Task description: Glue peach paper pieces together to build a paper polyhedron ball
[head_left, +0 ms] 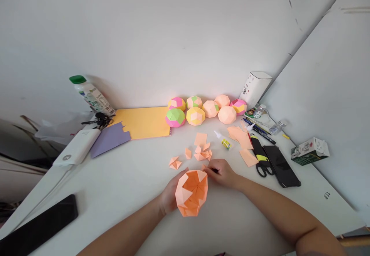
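Note:
My left hand point(170, 195) cups a half-built orange paper ball point(192, 193), its open side facing me and showing folded flaps inside. My right hand point(222, 173) is closed in a pinch at the ball's upper right rim, touching a small orange folded piece there; a thin dark thing shows between its fingers, too small to name. Just beyond the hands lie several loose orange folded paper units point(201, 153) and a flat orange square point(200, 138) on the white table point(121, 179).
Several finished paper balls point(196, 115) line the back wall. A glue bottle point(223, 140), orange paper scraps point(243, 140), scissors point(261, 158), pens point(258, 128) and a black phone point(281, 166) lie right. Yellow paper point(144, 122), purple paper point(108, 138), power bank point(78, 146), keys point(100, 120), bottle point(91, 94) left.

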Tool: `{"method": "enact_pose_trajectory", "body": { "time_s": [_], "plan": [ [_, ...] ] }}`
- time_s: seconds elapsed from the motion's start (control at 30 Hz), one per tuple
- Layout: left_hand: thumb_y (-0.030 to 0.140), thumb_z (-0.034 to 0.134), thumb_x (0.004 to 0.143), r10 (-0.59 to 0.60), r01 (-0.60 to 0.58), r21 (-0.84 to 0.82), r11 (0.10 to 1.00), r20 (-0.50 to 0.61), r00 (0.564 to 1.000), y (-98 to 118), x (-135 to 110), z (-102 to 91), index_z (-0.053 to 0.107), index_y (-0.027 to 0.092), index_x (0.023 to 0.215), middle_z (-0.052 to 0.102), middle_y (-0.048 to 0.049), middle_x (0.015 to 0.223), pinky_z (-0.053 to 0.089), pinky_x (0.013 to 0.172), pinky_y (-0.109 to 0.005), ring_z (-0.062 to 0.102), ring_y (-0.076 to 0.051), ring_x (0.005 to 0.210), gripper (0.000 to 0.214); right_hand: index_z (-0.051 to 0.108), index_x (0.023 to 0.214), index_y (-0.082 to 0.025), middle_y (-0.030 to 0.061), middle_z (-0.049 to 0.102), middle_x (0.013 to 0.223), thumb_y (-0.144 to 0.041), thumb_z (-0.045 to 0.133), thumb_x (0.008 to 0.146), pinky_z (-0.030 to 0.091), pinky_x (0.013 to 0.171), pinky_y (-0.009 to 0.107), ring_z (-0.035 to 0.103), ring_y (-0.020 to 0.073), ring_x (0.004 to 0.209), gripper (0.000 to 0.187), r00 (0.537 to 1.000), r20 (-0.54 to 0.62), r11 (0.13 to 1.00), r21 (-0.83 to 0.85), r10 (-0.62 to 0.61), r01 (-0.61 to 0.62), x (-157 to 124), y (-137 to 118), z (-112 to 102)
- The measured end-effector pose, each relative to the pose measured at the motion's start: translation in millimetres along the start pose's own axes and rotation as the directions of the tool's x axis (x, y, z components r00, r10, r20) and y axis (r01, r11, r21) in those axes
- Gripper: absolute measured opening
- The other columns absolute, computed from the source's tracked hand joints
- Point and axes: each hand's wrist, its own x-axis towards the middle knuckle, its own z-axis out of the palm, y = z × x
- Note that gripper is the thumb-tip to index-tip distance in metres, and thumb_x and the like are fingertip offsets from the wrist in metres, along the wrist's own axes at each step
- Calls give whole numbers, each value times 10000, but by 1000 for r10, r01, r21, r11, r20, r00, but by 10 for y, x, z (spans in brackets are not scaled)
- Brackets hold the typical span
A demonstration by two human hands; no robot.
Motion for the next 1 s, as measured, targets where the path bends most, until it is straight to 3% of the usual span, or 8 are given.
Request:
{"method": "enact_pose_trajectory", "body": {
  "time_s": [0.1, 0.7, 0.9, 1.0],
  "plan": [
    [491, 523, 852, -114, 113, -35, 993, -34, 993, 16, -1, 18, 664, 140, 794, 637, -74, 753, 404, 664, -314, 580, -208, 711, 383, 413, 549, -183, -37, 389, 519, -403, 444, 910, 278, 495, 230, 357, 96, 490, 424, 1000, -2, 1000, -1, -4, 4, -2, 7, 6],
    [481, 476, 887, -110, 109, -101, 989, -7, 994, -23, 20, -63, 665, 130, 780, 639, -71, 751, 417, 645, -300, 584, -183, 684, 413, 405, 544, -184, -39, 377, 518, -394, 450, 906, 276, 503, 236, 352, 97, 495, 420, 1000, 0, 1000, -11, 2, -2, 8, -17, 2],
    [576, 424, 877, -1, 13, -140, 990, 84, 996, -10, 48, -42, 660, 123, 1006, 683, -132, 920, 457, 772, -372, 636, -251, 844, 526, 378, 534, -185, -43, 366, 514, -384, 440, 901, 269, 499, 235, 335, 93, 494, 421, 1000, -1, 1000, -7, 6, -6, 3, 36, 28],
    [612, 359, 883, 56, -43, -162, 986, 73, 996, 18, 35, 16, 619, 133, 1126, 674, -156, 1052, 443, 864, -448, 614, -306, 1004, 596, 373, 533, -187, -40, 383, 514, -383, 443, 891, 272, 492, 231, 348, 94, 494, 414, 1000, 0, 1000, -3, 13, -13, 0, 52, 41]
  ]
}}
